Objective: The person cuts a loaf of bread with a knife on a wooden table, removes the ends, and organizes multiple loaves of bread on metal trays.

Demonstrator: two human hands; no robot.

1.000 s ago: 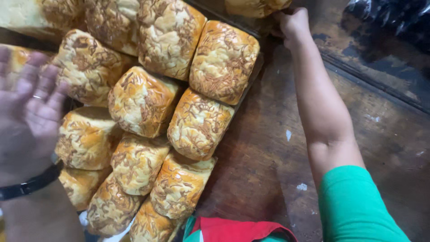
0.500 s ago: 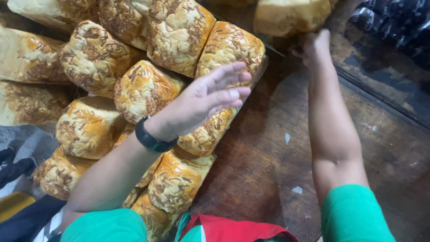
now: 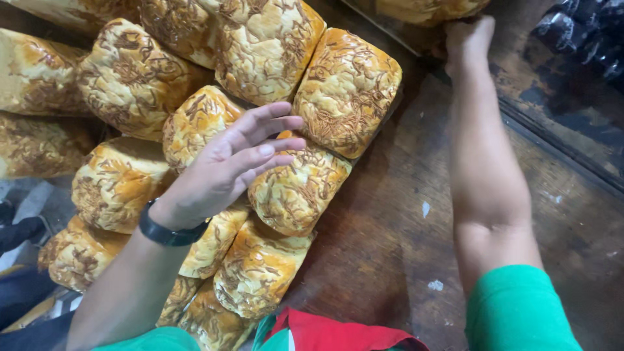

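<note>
Far-left buns: golden, streaked with brown shreds, packed tight in rows and running out of view at the left edge.
Wristband: black, on the left wrist, above the near-left buns.
Left hand: open, fingers spread flat, palm down, hovering over or lightly resting on the middle bun; gripping nothing; contact hard to tell.
Bun block: about a dozen in view, pressed side to side, filling the left half of the bench.
Far bun: at the right end of the far row, just beyond the left fingertips.
Step in hand: seemingly steadying or pressing the block with the flat palm.
Next move calls for: probably an even, gentle push, since the soft tops dent easily.
Right hand: reaching far right, closed against the edge of another bun at the top; exact grip hidden.
Right sleeve: green, near right.
</note>
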